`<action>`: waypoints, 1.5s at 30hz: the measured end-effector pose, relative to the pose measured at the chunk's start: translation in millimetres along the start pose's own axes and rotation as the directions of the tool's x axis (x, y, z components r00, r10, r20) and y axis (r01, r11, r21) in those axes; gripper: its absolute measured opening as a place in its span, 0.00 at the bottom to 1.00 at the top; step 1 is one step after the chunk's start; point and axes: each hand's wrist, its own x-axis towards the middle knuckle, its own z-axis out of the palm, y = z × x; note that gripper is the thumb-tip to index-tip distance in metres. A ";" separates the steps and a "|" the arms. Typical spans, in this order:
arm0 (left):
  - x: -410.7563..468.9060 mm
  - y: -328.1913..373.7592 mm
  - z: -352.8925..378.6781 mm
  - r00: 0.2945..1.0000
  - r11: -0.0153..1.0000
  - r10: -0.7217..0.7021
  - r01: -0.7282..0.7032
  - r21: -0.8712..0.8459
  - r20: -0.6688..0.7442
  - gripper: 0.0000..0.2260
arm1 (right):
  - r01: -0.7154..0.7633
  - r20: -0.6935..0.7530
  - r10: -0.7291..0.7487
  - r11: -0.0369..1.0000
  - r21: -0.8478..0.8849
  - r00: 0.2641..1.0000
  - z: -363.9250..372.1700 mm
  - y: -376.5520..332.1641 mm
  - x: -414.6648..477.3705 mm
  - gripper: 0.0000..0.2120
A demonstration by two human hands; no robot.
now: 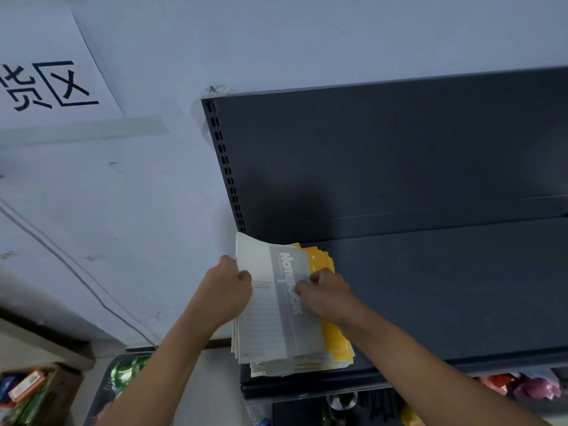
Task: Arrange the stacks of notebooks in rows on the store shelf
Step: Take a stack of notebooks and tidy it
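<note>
From where I stand, the person has one stack of notebooks [276, 327] at the far left end of the dark shelf [430, 287], its back edge close to the slotted upright. A grey-and-white cover lies on top and yellow notebooks [336, 339] fan out beneath it on the right.

The left hand [229, 290] pinches the stack's left edge, with the thumb on the top cover and the fingers curled under out of sight. The right hand [327, 292] sits on the other side with bent fingers where grey meets yellow and the thumb pressed on the cover. It seems to be gripping that edge (how deep the fingertips go I cannot tell).

The stack looks untidy, with its sheets splayed at the near edge, so I judge it is being squared up or set down. As for progress, this is the only stack I can see on this shelf, and the rest of the board runs bare to the right. By my reckoning the job is barely begun and the rows are yet to be built.
</note>
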 end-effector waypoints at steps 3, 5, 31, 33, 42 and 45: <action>-1.6 7.7 12.1 0.997 0.997 0.072 -0.071 -0.011 0.038 0.08 | -0.050 0.002 0.051 0.987 0.152 0.999 -5.7 3.9 1.3 0.14; 1.5 10.8 16.7 0.993 0.993 0.109 -0.107 -0.044 0.039 0.08 | -0.082 0.047 0.070 0.947 0.311 0.996 -10.0 6.4 0.0 0.09; -17.6 150.1 154.6 0.851 0.862 0.504 -0.506 -0.028 0.148 0.13 | -0.040 -0.505 0.170 0.965 0.258 0.846 -157.3 119.5 -57.6 0.11; -27.0 173.8 175.8 0.837 0.853 0.515 -0.521 -0.016 0.183 0.12 | -0.082 -0.520 0.171 0.979 0.189 0.837 -184.8 142.5 -62.4 0.13; -87.3 317.9 315.7 0.784 0.840 0.525 -0.540 -0.054 0.332 0.12 | -0.185 -0.607 0.117 0.982 -0.050 0.786 -344.5 282.8 -98.6 0.18; -109.0 365.7 368.7 0.758 0.817 0.560 -0.572 -0.071 0.334 0.09 | -0.205 -0.642 0.102 0.975 -0.088 0.760 -396.4 331.8 -115.0 0.17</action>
